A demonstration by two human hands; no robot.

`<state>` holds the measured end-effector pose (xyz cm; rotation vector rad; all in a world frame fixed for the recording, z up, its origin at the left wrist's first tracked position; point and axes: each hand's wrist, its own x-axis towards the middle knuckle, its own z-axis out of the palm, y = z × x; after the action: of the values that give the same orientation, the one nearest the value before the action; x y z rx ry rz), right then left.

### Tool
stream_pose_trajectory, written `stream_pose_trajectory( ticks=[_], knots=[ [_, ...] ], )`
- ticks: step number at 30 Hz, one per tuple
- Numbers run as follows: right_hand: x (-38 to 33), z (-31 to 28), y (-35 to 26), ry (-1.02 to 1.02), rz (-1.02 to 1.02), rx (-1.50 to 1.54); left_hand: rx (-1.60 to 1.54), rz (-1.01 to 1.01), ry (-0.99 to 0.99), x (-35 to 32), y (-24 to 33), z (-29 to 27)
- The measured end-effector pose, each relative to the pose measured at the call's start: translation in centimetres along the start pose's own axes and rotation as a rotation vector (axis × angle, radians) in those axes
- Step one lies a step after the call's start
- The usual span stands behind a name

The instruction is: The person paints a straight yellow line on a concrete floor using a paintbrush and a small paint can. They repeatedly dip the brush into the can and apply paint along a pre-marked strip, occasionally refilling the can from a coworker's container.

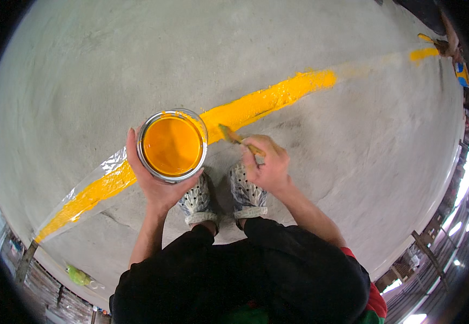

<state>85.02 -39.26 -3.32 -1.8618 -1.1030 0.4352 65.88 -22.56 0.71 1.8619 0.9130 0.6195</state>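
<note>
Head view: left hand (156,186) cupped under open paint can (172,146), nearly full, likely heavy and sloshy; best gripped low around its wall. Right hand (267,164) pinching light, stiff brush (234,136) beside yellow stripe (256,102) on floor (110,70).

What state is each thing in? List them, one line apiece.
paint can: open, no lid, nearly full of yellow paint, held from beneath by left hand.
brush: gripped in right hand, bristles coated yellow.
yellow stripe: wet-looking, unfinished, a bare gap toward the far end.
concrete floor: bare, grey.
</note>
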Motion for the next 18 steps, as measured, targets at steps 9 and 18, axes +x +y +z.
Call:
stream_pose_trajectory(
  ticks=[9, 18],
  knots=[
    [1.1, -5.2, 3.0, 0.193, -0.089, -0.629, -0.019, -0.026, 0.02, 0.1, -0.2, -0.1],
    [0.0, -1.3, 0.4, 0.203, 0.013, -0.221, -0.012, 0.012, 0.033, 0.2, -0.1, -0.5]
  ],
)
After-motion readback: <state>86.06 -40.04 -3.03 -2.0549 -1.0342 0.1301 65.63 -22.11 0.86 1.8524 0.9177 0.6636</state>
